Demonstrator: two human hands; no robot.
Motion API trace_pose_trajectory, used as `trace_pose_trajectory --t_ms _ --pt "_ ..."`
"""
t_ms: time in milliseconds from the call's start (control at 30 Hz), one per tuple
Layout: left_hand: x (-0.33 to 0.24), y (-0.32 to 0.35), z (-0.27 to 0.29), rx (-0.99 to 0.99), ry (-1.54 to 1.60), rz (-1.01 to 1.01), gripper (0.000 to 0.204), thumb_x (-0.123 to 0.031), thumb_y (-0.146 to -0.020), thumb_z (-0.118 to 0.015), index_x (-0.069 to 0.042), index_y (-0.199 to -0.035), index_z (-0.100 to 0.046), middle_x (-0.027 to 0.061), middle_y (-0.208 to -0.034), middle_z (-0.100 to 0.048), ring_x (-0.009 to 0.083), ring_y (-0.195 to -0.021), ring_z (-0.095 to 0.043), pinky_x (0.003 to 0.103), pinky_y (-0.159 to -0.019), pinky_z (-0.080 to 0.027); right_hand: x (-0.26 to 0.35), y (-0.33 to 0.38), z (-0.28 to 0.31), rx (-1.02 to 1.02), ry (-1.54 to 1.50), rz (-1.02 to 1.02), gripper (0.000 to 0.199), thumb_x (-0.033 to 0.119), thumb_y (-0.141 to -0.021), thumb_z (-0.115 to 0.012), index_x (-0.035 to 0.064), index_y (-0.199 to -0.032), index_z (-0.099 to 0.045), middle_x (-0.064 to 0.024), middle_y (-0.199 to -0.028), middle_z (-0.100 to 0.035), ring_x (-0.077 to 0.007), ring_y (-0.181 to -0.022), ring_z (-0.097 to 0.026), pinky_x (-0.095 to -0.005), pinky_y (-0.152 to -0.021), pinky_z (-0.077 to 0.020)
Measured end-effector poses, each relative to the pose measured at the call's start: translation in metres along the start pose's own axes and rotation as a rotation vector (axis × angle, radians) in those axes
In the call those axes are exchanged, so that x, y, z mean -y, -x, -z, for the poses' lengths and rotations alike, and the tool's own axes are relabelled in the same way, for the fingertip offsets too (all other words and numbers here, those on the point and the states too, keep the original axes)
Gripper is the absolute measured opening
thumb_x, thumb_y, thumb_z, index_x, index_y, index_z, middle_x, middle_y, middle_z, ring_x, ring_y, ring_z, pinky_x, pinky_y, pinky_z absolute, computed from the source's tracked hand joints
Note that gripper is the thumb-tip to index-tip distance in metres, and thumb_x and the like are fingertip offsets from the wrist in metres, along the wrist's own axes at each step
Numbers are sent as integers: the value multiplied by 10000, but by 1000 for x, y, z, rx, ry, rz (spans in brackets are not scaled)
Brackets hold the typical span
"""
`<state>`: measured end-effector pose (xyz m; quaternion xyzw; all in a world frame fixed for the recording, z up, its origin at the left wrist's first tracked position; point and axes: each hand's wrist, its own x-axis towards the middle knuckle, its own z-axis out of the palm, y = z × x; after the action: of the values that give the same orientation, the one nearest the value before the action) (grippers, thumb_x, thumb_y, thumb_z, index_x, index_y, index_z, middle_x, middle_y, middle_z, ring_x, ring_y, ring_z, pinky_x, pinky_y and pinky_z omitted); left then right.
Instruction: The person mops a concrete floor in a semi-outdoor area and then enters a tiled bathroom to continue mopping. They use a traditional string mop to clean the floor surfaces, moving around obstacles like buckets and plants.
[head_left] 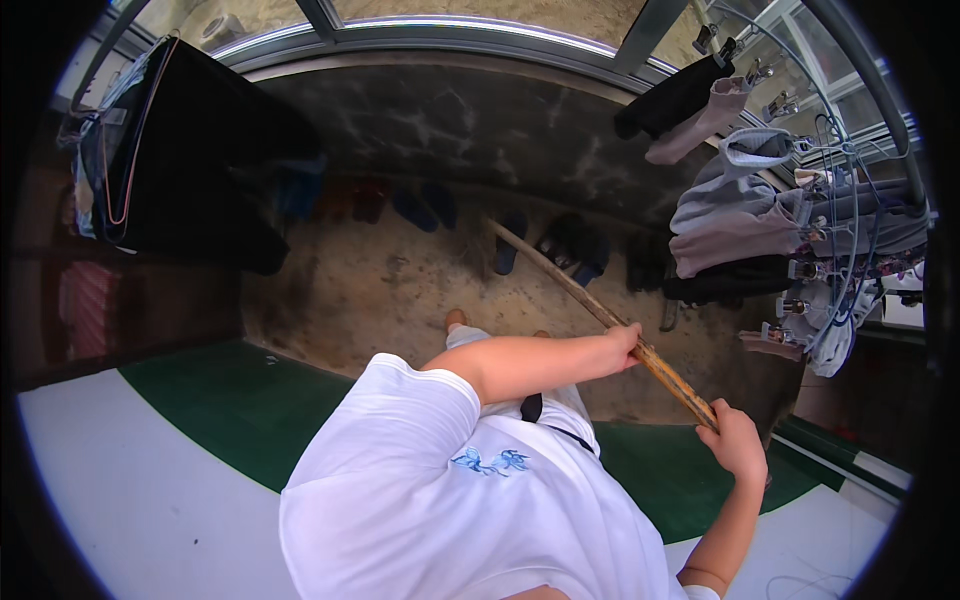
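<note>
A long wooden pole [570, 287] slants across the space before me, its thin far end low among the footwear by the wall. My left hand [624, 344] is closed around it partway along, with the left arm reaching across my body to the right. Closer to the thicker near end, my right hand [737, 441] also grips the pole, fingers wrapped round it. Whether the far tip touches the floor, I cannot tell. Beside that tip lie a dark slipper [511, 243] and a pair of blue slippers [414, 210].
Black shoes [562, 238] and reddish footwear [368, 199] line the dark wall [450, 125]. At left hangs a large black garment [190, 160]. A clip hanger [850, 170] with socks, including a grey sock [735, 180], crowds the right side. Window frames [460, 42] run along the top.
</note>
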<state>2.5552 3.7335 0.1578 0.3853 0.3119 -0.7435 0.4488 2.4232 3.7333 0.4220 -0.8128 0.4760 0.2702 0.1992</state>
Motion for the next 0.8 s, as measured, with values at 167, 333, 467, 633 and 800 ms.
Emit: trace_pose_trajectory --t_ms 167,333,467,633,800 --pt "-65 -23 38 113 71 -90 259 -111 -832 -511 31 -1013 -391 140 -845 -497 309 -743 -601 431 -694 -552 55 -38 -24 -116 161 96 232 111 -705 -633 3 -857 -494 -194 -772 -594 -366 -758 -581 -430 -669 -469" --pt "-129 -68 107 129 151 -143 266 -77 -799 -505 49 -1014 -410 166 -861 -523 297 -737 -600 426 -743 -540 112 -121 -66 -127 373 166 163 45 -712 -585 17 -854 -510 -167 -774 -616 -327 -730 -618 -396 -649 -503" --pt "-160 -67 170 11 237 -154 208 -70 -785 -509 56 -933 -438 178 -875 -535 292 -790 -581 409 -771 -524 173 -158 -87 -110 502 296 98 54 -756 -533 15 -846 -536 -146 -783 -632 -271 -712 -645 -334 -613 -521" --pt "-171 -45 230 5 260 -181 181 -82 -790 -498 44 -907 -438 165 -874 -531 285 -791 -581 400 -774 -525 215 -160 -101 -41 490 351 103 54 -760 -528 10 -853 -532 -151 -776 -631 -279 -710 -643 -339 -608 -522" --pt "-179 -36 263 -17 237 -188 177 -87 -803 -487 35 -921 -436 160 -896 -526 289 -820 -582 418 -789 -520 234 -153 -118 -21 434 369 128 33 -762 -506 -1 -884 -519 -165 -785 -626 -307 -721 -636 -372 -626 -518"
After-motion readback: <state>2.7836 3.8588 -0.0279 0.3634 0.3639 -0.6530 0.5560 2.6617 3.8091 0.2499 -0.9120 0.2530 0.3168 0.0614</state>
